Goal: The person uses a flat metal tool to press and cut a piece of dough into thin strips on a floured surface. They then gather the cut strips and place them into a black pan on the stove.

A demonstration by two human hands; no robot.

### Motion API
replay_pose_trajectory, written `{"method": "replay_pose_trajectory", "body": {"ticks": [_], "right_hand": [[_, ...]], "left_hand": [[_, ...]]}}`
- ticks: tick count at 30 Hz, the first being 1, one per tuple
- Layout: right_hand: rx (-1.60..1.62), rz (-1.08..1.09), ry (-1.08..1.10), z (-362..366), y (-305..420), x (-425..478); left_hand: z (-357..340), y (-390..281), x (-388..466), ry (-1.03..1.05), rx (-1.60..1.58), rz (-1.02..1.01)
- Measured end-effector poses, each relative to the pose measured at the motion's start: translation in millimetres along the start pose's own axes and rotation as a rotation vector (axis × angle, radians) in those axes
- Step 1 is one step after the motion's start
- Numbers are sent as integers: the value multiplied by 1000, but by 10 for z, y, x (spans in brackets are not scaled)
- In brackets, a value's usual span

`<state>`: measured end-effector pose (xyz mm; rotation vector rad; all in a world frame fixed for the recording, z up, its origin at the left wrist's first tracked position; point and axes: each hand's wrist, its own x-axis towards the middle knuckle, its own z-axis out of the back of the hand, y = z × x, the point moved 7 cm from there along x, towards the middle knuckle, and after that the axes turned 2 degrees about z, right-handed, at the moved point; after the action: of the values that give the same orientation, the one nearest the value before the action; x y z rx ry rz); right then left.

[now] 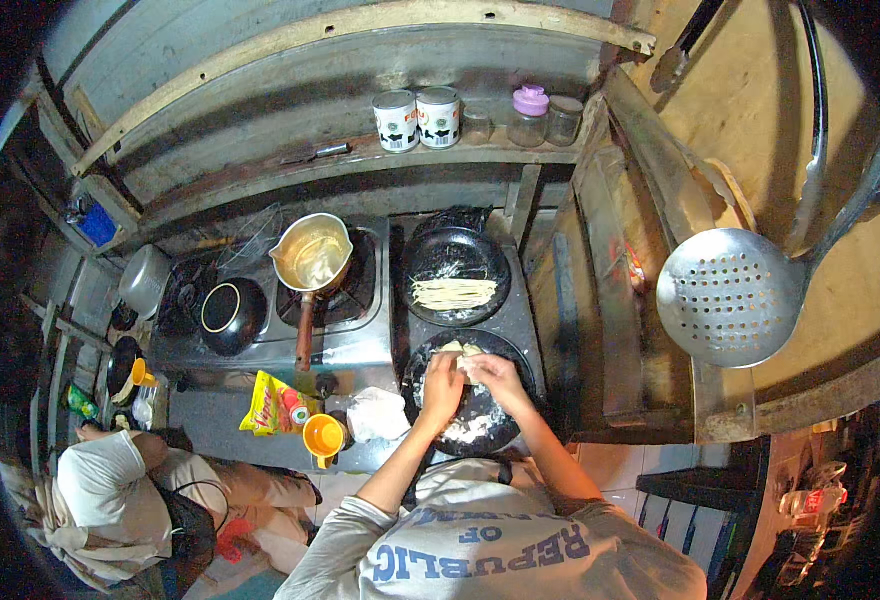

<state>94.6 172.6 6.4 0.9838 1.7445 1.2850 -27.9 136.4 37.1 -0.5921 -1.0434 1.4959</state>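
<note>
My left hand (443, 381) and my right hand (501, 384) meet over the far side of a round black plate (524, 373). Between their fingertips is a pale piece of dough (470, 365), partly covered by the fingers. More dough (451, 347) shows just beyond them. White flour (473, 427) is scattered on the near half of this plate. A second black plate (451, 255) lies directly behind it, bearing a row of thin pale dough strips (455, 294) and a dusting of flour.
A saucepan (318, 259) with liquid sits on the gas stove (365, 330), beside an overturned black bowl (233, 319). Nearer stand a yellow pouch (278, 405), an orange cup (325, 436) and a crumpled white cloth or bag (376, 415). A skimmer (732, 300) hangs at right. Another person (124, 502) sits at left.
</note>
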Motion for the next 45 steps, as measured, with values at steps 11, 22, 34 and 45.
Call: {"method": "replay_pose_trajectory", "body": {"ticks": [11,22,34,45], "right_hand": [[-798,481,6,-182,286,-536],[-986,390,-1,-162,-60,-586],[-1356,498,110,-228,-101,-741],[-1394,357,145,-212,-276,-809]], "left_hand": [[-403,564,-673,351,-993,823],[-383,699,-611,380,-291,436],[-311,88,-746,422,77,-154],[-581,249,-879,731,333,-61]]}}
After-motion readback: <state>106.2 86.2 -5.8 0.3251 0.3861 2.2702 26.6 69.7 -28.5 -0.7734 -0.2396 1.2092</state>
